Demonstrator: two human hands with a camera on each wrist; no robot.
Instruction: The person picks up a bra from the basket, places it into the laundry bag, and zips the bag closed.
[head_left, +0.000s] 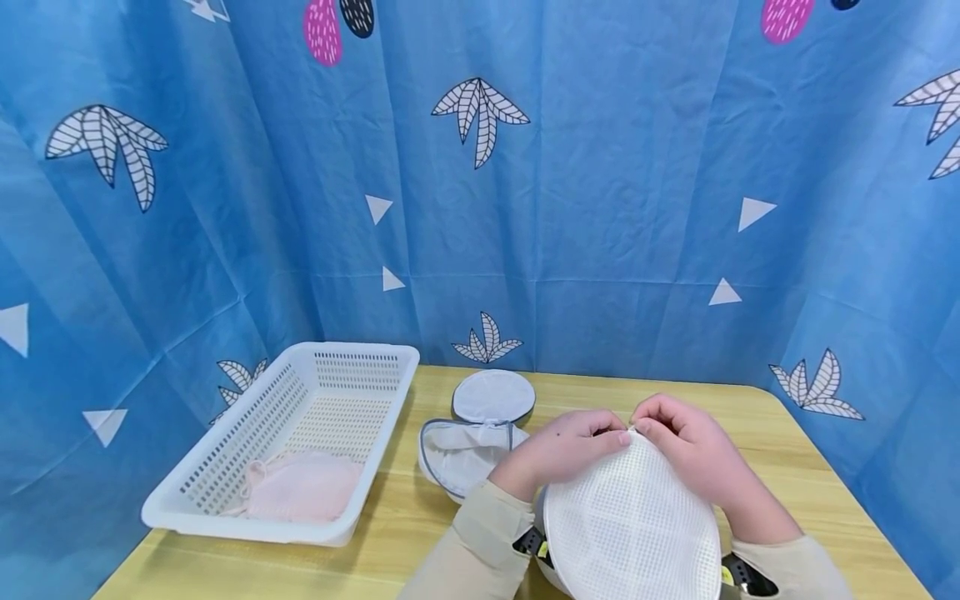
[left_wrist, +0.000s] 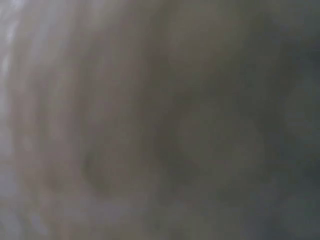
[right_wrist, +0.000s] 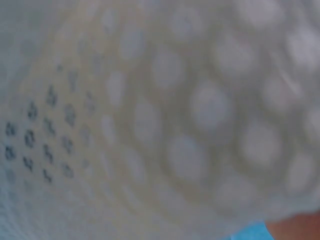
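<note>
A white mesh laundry bag (head_left: 633, 525) with a round face stands at the table's front, tilted toward me. My left hand (head_left: 566, 446) pinches its top rim between thumb and curled fingers. Close beside it, my right hand (head_left: 693, 454) pinches the same rim near a small light tab, too small to make out. White mesh (right_wrist: 210, 105) fills most of the right wrist view, close and blurred. The left wrist view is too dark and blurred to read. Left of the bag, a smaller white mesh bag (head_left: 465, 458) with grey trim has its round lid (head_left: 493, 396) folded back.
A white plastic basket (head_left: 397, 408) with slotted sides stands at the left of the wooden table (head_left: 405, 500). Inside it lies a pale pink cloth item (head_left: 307, 487) with thin straps. A blue patterned curtain (head_left: 600, 208) hangs behind and at both sides.
</note>
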